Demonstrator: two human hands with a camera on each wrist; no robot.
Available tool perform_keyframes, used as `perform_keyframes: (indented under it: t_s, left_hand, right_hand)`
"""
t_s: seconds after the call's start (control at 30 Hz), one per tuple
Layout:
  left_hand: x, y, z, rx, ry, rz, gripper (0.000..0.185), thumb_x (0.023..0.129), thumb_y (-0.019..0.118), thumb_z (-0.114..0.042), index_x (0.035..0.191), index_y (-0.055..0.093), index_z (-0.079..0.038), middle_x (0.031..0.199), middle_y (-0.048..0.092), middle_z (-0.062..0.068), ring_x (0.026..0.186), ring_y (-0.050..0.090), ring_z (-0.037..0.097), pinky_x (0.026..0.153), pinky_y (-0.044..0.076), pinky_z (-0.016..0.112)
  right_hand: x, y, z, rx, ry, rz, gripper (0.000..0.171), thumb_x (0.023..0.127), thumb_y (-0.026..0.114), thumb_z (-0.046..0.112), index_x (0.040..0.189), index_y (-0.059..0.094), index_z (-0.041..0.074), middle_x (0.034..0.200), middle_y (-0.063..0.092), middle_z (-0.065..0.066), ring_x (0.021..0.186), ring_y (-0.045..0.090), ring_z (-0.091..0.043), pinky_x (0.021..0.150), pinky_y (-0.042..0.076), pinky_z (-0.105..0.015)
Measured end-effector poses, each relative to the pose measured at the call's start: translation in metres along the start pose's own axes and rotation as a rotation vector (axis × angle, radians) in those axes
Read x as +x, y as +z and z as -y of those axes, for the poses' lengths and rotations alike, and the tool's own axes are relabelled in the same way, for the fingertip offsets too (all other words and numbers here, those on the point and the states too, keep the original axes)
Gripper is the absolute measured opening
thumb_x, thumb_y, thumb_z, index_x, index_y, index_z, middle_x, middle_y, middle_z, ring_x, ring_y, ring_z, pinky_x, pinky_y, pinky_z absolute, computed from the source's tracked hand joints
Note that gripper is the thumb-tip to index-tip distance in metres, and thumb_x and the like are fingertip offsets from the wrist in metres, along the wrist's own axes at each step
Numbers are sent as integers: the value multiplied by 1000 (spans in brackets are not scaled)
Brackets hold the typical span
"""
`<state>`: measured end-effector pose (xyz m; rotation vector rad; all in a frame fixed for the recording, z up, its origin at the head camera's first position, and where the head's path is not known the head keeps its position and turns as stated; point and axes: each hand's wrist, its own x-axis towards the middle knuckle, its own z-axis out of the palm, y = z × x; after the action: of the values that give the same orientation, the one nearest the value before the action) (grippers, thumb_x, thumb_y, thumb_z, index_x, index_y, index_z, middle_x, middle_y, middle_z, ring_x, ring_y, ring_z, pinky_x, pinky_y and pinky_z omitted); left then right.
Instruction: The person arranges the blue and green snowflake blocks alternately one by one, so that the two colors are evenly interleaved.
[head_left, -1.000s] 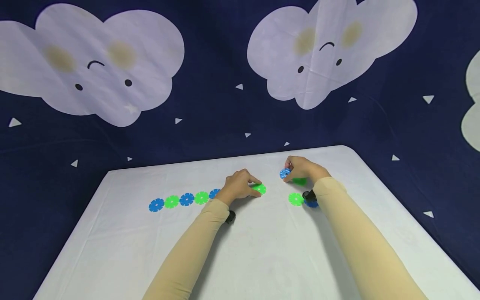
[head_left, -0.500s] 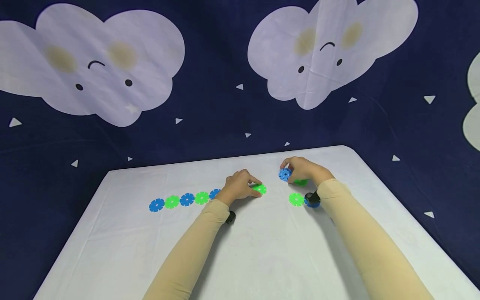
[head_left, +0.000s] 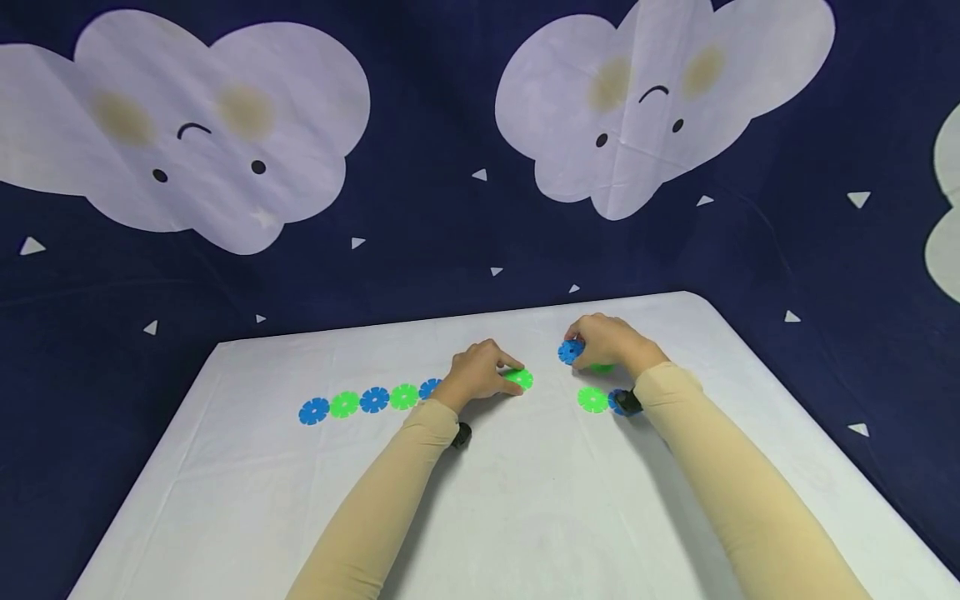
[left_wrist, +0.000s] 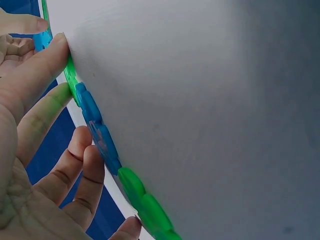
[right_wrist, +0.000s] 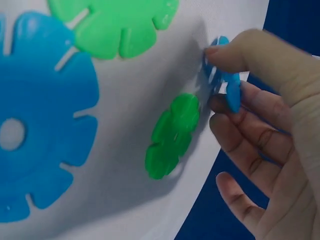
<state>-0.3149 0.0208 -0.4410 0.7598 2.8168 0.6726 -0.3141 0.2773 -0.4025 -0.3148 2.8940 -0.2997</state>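
Observation:
On the white table lies a row of interlocking snowflake discs, alternating blue and green, from a blue disc [head_left: 313,411] at the left to a green disc [head_left: 521,380]. My left hand [head_left: 480,369] holds that green end disc between thumb and index finger, hiding part of the row. In the left wrist view, a blue disc [left_wrist: 97,127] joins it under the other fingers. My right hand [head_left: 611,340] pinches a loose blue disc [right_wrist: 232,92] between thumb and fingers, apart from the row. Beneath this hand lies a loose green disc [right_wrist: 172,135].
Nearer me on the right lie another green disc [head_left: 592,400] and a blue disc [right_wrist: 45,110], the blue one partly behind the right wrist's black camera [head_left: 627,401]. The table [head_left: 517,517] ends at a dark blue curtain [head_left: 420,275] with printed clouds.
The blue disc in my right hand has turned and come down slightly as the fingers shift their hold. My left hand stays in place on the green disc.

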Motion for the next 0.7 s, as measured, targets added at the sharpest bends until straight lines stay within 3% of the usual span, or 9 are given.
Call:
perform_keyframes:
  t_s: [0.2,0.37,0.7]
  left_hand:
    - [-1,-2,-1,5,-3,6,42,74,88,-43,114,77,-34,113,66,-3,105,59,17,98,43,55]
    - [-1,-3,-2,2,5,5,42,74,88,-42,114,77,-33,111,66,-3,104,60,17,97,44,55]
    - [-3,-5,-2,-8,21,-3,42,74,89,-41,113,78,-31,111,66,-2,104,61,17,97,44,56]
  right_hand:
    - [0,3,3,49,-43,-16,53,79,83,33,125,70,10,123,71,-8,114,64,-26,101,50,-51]
    - [-3,5,8,95,-103,-28,54,78,85,29,125,70,8,115,73,-6,105,66,-22,96,53,-46]
    - [-11,10,24,57,-154,-31,55,76,85,32,124,70,9,111,72,-2,96,65,-16,89,54,-41]
